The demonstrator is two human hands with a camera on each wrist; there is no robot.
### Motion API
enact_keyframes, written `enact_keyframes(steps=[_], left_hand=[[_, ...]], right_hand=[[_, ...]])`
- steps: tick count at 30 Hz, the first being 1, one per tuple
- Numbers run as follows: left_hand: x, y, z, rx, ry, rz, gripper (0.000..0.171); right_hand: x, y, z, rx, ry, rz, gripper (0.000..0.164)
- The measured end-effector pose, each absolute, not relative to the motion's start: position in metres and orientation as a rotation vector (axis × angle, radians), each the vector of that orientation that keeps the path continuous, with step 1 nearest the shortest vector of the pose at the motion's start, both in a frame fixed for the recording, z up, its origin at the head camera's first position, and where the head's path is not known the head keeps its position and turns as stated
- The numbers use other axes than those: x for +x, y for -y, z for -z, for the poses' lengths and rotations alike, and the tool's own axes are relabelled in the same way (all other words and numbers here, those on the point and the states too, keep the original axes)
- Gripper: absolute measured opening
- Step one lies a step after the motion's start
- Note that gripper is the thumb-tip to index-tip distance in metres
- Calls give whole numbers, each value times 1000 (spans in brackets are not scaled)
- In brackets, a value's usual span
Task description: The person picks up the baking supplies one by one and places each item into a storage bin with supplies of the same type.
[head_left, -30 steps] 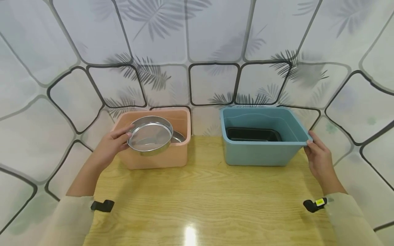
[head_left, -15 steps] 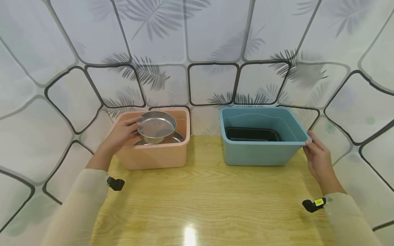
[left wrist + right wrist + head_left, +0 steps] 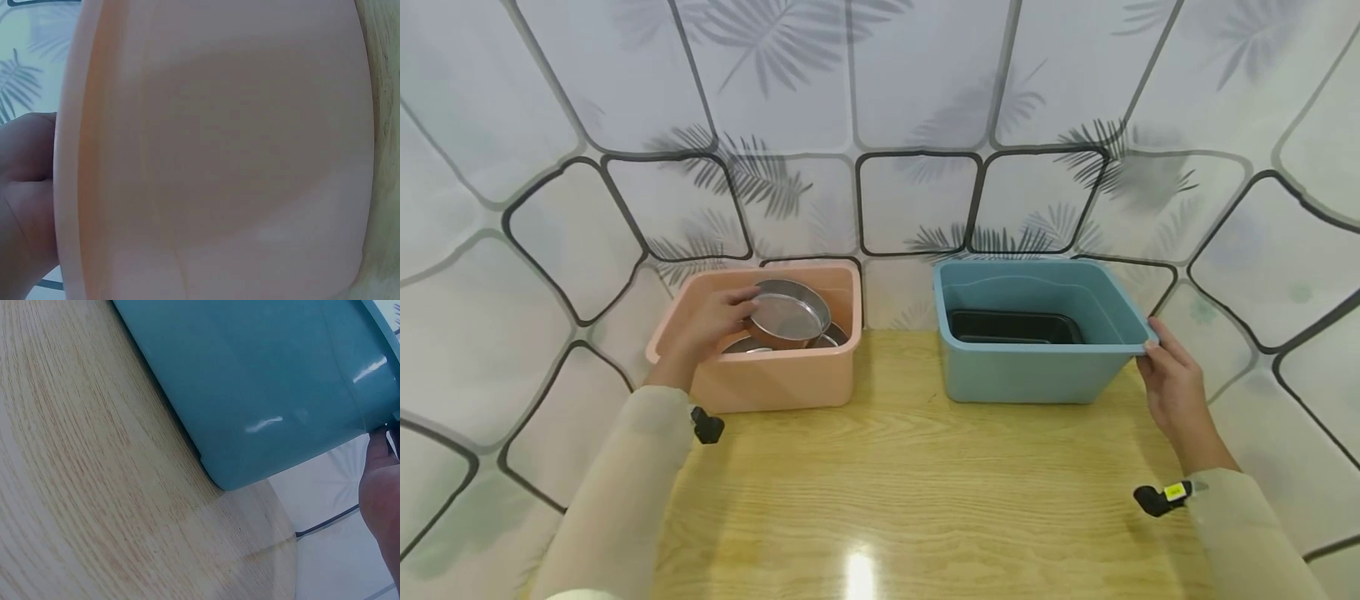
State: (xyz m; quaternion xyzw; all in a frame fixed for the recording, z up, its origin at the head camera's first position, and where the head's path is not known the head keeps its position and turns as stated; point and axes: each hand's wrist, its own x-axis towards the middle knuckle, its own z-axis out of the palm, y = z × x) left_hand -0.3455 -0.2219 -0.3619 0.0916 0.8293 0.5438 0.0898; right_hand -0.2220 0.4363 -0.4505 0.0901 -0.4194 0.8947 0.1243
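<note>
My left hand (image 3: 718, 321) reaches over the rim of the peach plastic bin (image 3: 775, 383). It pinches a round metal sieve (image 3: 786, 315) by its left edge. The sieve is tilted inside the bin's opening, over other shiny metalware (image 3: 837, 335) lying there. In the left wrist view the bin's wall (image 3: 237, 150) hides the fingers and the sieve. On the other side, my right hand (image 3: 1172, 383) grips the rim of the blue plastic bin (image 3: 1022, 375) at its front right corner, thumb on the near side. A black rectangular pan (image 3: 1015, 327) lies in the blue bin.
Both bins stand side by side at the back of the wooden table (image 3: 895, 467), with a gap between them. Behind them hangs a patterned cloth (image 3: 917, 204), which also closes off the left and right sides.
My left hand has carried the sieve from in front of the peach bin's rim back, right and down into its opening. The right hand keeps its grip on the blue bin.
</note>
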Motion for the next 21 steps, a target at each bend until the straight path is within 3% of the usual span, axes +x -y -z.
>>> enact_keyframes(steps=[21], left_hand=[[-365,206,377,452,-2656,-1303,50]], right_hand=[[-220,-436,445,260,1301,-2608,59]])
